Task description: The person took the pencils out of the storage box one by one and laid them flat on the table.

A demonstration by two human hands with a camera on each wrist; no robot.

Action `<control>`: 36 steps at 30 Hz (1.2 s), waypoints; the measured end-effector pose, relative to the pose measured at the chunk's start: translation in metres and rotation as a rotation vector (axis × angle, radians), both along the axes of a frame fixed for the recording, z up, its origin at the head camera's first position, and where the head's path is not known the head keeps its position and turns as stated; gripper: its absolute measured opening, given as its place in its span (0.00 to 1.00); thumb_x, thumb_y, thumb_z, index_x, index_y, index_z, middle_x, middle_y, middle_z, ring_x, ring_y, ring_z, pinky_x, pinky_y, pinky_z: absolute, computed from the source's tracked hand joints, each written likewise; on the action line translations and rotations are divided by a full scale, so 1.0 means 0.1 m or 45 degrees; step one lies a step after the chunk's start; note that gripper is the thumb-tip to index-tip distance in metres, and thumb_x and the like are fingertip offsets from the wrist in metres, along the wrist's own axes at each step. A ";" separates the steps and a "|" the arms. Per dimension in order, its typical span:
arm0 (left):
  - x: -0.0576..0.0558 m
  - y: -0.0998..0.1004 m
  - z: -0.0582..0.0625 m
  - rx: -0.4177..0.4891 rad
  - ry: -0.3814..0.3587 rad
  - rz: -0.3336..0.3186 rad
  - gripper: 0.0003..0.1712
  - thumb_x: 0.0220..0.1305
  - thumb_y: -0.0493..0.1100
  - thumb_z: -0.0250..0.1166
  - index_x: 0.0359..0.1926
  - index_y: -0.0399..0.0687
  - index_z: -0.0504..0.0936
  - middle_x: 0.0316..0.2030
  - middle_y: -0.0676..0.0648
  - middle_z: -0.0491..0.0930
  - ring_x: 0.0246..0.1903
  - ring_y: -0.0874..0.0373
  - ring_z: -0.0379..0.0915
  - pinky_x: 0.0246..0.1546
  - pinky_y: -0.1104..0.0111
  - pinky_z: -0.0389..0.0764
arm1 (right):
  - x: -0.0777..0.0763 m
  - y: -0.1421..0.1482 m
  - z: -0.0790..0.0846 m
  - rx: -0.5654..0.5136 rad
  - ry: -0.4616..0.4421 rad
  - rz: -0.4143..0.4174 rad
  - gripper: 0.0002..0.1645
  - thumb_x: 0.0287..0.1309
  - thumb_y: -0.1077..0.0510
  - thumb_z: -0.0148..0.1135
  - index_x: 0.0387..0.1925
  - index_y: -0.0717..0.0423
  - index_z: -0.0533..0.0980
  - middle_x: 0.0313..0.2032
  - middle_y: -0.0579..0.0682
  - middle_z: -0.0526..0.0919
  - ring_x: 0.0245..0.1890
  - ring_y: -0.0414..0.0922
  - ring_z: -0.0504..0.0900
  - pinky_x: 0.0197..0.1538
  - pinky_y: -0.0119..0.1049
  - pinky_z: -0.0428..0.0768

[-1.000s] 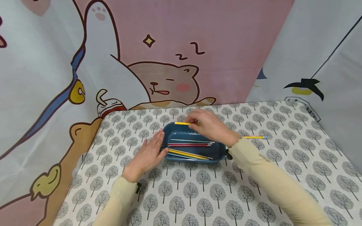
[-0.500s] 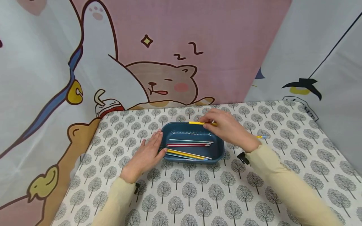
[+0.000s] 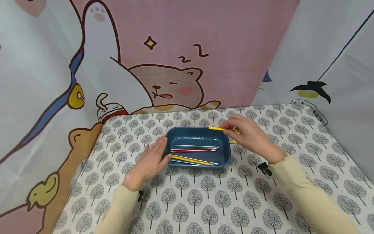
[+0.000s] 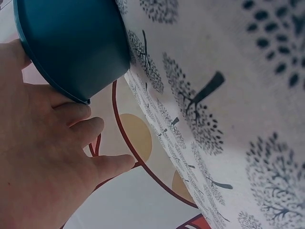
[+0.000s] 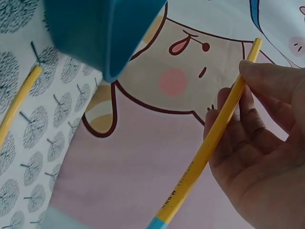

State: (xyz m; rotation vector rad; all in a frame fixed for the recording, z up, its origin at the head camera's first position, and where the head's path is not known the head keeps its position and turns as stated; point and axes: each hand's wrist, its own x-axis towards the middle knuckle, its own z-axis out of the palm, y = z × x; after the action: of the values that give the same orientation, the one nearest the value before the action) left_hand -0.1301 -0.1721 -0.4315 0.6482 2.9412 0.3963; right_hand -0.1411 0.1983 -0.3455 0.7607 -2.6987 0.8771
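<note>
A dark blue-green tray (image 3: 198, 130) stands on the tree-print cloth with several pencils in it: a teal one (image 3: 193, 146), red ones (image 3: 191, 150) and yellow ones (image 3: 190, 159) lying along its length. My left hand (image 3: 150, 162) rests on the tray's left rim, fingers straight. In the left wrist view the tray's wall (image 4: 71, 47) meets the fingers. Just past the right rim, my right hand (image 3: 249, 135) pinches a yellow pencil (image 5: 205, 148) with a blue end band between thumb and fingers, held above the cloth.
Another yellow pencil (image 5: 19, 105) lies on the cloth right of the tray, partly behind the right hand in the head view. The tree-print cloth (image 3: 193, 201) covers the table. A cartoon-printed curtain (image 3: 233, 58) hangs along the back and sides.
My right hand has moved right with the yellow pencil, from above the tray's far rim to beyond its right end. The left hand stays on the rim.
</note>
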 end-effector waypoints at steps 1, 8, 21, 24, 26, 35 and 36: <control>0.00 0.00 0.00 0.004 0.002 -0.003 0.44 0.81 0.63 0.45 0.82 0.41 0.47 0.82 0.44 0.43 0.80 0.46 0.41 0.75 0.37 0.50 | 0.01 0.02 -0.01 0.003 0.012 0.000 0.10 0.64 0.65 0.70 0.46 0.51 0.87 0.39 0.43 0.83 0.36 0.40 0.78 0.39 0.41 0.77; 0.00 0.00 0.00 0.006 0.005 0.001 0.44 0.81 0.63 0.47 0.82 0.41 0.48 0.82 0.45 0.43 0.81 0.47 0.42 0.75 0.37 0.50 | 0.09 0.17 -0.04 0.043 0.023 -0.057 0.11 0.65 0.66 0.69 0.47 0.53 0.87 0.41 0.45 0.83 0.38 0.41 0.81 0.40 0.42 0.79; 0.00 0.00 0.01 0.016 0.009 -0.003 0.43 0.81 0.62 0.47 0.82 0.40 0.48 0.82 0.45 0.43 0.80 0.47 0.42 0.75 0.37 0.51 | 0.18 0.46 -0.20 0.061 0.066 -0.099 0.15 0.61 0.68 0.71 0.48 0.53 0.88 0.42 0.45 0.84 0.37 0.41 0.80 0.36 0.39 0.78; -0.01 0.00 0.00 0.018 0.018 -0.005 0.43 0.81 0.62 0.47 0.82 0.40 0.49 0.82 0.44 0.44 0.80 0.46 0.43 0.74 0.36 0.51 | 0.19 0.52 -0.25 0.065 0.081 -0.115 0.14 0.61 0.68 0.72 0.47 0.53 0.88 0.41 0.45 0.84 0.35 0.40 0.79 0.35 0.38 0.77; -0.01 0.00 0.00 0.018 0.025 -0.008 0.43 0.81 0.62 0.46 0.82 0.39 0.49 0.82 0.43 0.44 0.80 0.46 0.44 0.74 0.36 0.51 | 0.19 0.55 -0.28 0.062 0.082 -0.119 0.14 0.60 0.68 0.72 0.47 0.53 0.88 0.41 0.45 0.84 0.35 0.40 0.78 0.35 0.37 0.77; 0.00 -0.01 -0.01 0.022 0.034 -0.017 0.43 0.81 0.62 0.46 0.81 0.38 0.49 0.82 0.43 0.44 0.80 0.44 0.45 0.74 0.36 0.51 | 0.22 0.68 -0.40 0.056 0.079 -0.118 0.15 0.56 0.69 0.75 0.45 0.54 0.88 0.40 0.44 0.83 0.31 0.38 0.75 0.30 0.32 0.75; 0.00 -0.01 -0.01 0.023 0.033 -0.017 0.43 0.81 0.62 0.46 0.81 0.39 0.49 0.82 0.43 0.44 0.80 0.44 0.45 0.74 0.36 0.52 | 0.22 0.69 -0.41 0.057 0.084 -0.117 0.15 0.56 0.69 0.75 0.44 0.54 0.88 0.39 0.44 0.83 0.31 0.38 0.75 0.30 0.32 0.75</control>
State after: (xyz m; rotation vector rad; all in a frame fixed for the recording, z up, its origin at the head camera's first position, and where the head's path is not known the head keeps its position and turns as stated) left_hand -0.1304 -0.1727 -0.4324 0.6795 2.9592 0.4163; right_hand -0.1195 0.2673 -0.3864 0.6569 -2.6797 0.7603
